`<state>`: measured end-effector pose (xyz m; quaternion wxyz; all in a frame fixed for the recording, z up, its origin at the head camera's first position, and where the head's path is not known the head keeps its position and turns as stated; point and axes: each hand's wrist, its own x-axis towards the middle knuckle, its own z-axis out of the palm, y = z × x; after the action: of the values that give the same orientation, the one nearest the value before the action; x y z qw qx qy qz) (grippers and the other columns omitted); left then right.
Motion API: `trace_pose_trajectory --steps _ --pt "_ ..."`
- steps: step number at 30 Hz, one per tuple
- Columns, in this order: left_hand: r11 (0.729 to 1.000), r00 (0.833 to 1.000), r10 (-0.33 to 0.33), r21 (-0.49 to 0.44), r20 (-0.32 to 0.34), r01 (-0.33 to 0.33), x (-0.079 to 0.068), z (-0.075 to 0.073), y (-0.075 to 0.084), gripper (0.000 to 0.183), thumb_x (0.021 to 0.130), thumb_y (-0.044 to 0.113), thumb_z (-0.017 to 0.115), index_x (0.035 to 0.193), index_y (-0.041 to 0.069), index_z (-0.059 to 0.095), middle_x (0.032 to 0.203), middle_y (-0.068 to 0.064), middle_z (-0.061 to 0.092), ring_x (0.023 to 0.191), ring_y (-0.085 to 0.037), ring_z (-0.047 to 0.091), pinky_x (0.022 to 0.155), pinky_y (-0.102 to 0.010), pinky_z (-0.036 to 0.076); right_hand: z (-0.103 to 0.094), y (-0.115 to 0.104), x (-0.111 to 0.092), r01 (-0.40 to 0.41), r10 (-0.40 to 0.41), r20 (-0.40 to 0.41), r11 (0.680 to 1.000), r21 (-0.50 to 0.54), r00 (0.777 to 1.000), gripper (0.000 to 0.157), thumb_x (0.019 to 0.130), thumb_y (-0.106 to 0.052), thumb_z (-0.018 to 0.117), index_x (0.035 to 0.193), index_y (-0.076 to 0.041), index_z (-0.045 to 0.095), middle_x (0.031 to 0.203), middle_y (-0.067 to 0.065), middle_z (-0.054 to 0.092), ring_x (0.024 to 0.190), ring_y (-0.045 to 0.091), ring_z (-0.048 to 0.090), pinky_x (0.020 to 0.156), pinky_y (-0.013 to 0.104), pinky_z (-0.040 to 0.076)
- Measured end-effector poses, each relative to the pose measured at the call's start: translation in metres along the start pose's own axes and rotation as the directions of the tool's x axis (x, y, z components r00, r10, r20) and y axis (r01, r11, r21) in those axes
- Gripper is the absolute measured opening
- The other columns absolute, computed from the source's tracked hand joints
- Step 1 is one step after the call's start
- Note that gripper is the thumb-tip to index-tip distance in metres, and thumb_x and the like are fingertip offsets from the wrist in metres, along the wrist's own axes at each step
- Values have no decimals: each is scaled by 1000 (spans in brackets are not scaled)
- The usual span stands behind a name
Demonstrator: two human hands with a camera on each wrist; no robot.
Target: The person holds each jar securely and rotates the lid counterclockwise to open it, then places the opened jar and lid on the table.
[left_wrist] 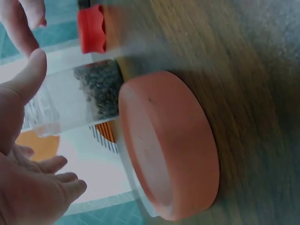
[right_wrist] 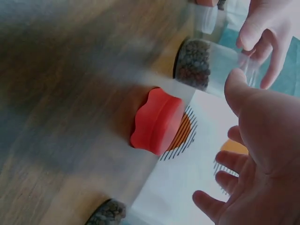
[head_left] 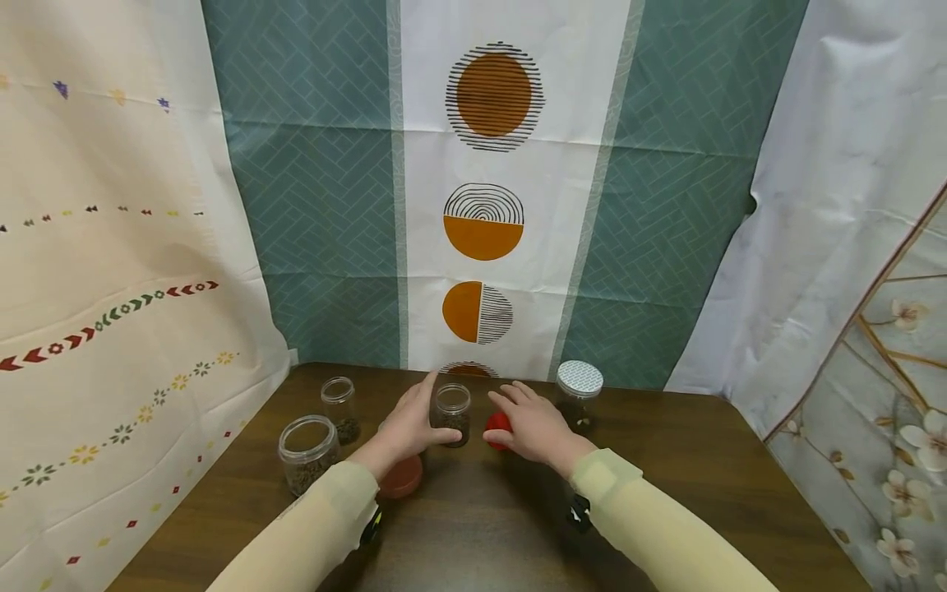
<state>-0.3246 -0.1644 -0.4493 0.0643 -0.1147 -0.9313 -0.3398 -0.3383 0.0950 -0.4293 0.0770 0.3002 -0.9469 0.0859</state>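
A clear jar (head_left: 453,423) partly filled with dark seeds (left_wrist: 101,89) stands upright at the middle of the table, between my hands. My left hand (head_left: 407,423) is spread at its left side, the thumb overlapping the jar in the head view. To its right my right hand (head_left: 536,426) reaches in with fingers apart and nothing in its grasp. A red wavy-edged cap (right_wrist: 158,121) sits on the table below my right hand, partly hidden by it in the head view. Under my left wrist lies a round terracotta-coloured lid-like piece (left_wrist: 173,145).
Two lidless jars with dark contents, a wide one (head_left: 307,452) and a narrower one (head_left: 339,411), stand on the left. Behind my right hand is a jar with a patterned white lid (head_left: 580,380). Printed curtains (head_left: 318,205) hang close behind the wooden table (head_left: 473,534).
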Motion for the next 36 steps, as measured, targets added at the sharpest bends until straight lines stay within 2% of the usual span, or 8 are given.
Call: trace_pose_trajectory --steps 4,8,14,22,29,36 --pt "998 999 30 64 -35 -28 -8 -3 9 123 86 36 99 176 8 19 173 -26 33 161 -47 28 118 -70 39 -3 -1 -10 51 -51 -38 999 -4 998 76 102 -50 77 161 -8 56 165 21 50 156 44 40 121 66 39" --pt "985 993 101 148 -61 -91 -12 -3 17 121 85 39 99 174 6 25 171 -25 38 161 -50 27 122 -69 33 -10 -3 -20 77 -78 -58 997 -17 995 76 101 -51 78 161 -10 56 168 19 48 157 43 40 121 65 39" --pt "950 984 174 270 -41 -157 -17 1 26 115 89 51 93 173 5 28 172 -25 36 162 -50 24 129 -67 21 -16 0 -36 119 -125 -117 991 -56 985 77 100 -50 80 160 -7 57 167 21 49 155 45 42 118 67 41" --pt "908 965 261 346 -25 -237 -23 5 43 109 91 53 90 171 5 34 172 -23 39 163 -48 25 130 -66 18 -25 6 -51 120 -133 -131 987 -105 982 80 99 -52 80 161 -7 56 167 20 49 157 44 41 121 63 40" --pt "878 951 307 389 -12 -279 -30 13 53 109 90 55 89 171 7 35 173 -19 40 163 -46 26 130 -65 17 -35 12 -66 115 -129 -138 988 -108 982 79 100 -50 80 161 -6 56 167 21 49 155 46 43 119 66 41" --pt "832 921 388 440 -29 -336 -37 17 60 106 90 57 89 169 6 40 170 -19 44 162 -44 30 129 -64 21 -44 22 -79 68 -85 -163 992 -109 983 81 99 -51 81 162 -7 55 167 21 49 156 45 42 116 69 42"
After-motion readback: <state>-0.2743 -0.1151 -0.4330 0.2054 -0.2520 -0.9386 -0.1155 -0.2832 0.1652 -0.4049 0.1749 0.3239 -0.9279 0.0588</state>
